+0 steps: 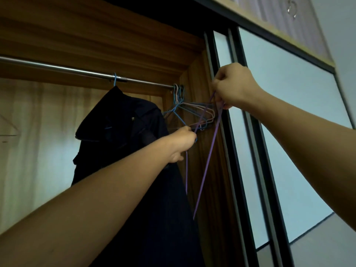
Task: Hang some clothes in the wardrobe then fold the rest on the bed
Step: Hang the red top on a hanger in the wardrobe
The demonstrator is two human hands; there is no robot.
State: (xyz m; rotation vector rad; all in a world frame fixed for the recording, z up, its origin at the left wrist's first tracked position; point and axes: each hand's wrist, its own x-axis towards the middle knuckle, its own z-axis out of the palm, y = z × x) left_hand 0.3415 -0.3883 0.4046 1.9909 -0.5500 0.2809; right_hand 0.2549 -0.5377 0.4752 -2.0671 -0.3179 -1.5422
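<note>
Inside the wardrobe (pixel 194 74), one dark jacket (pixel 123 135) hangs from the rail (pixel 57 67); both hands, right hand (pixel 234 87) and left hand (pixel 182 141), grip one purple hanger (pixel 204 170) beside several bunched hangers (pixel 192 110).

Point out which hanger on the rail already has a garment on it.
The blue hanger, hooked on the rail apart from the rest, carries the dark jacket. The bunched hangers at the rail's right end are bare.

Both hands, left hand (pixel 183 140) and right hand (pixel 234 86), grip a purple hanger (pixel 205 170) beside the dark coat (pixel 119 141).
</note>
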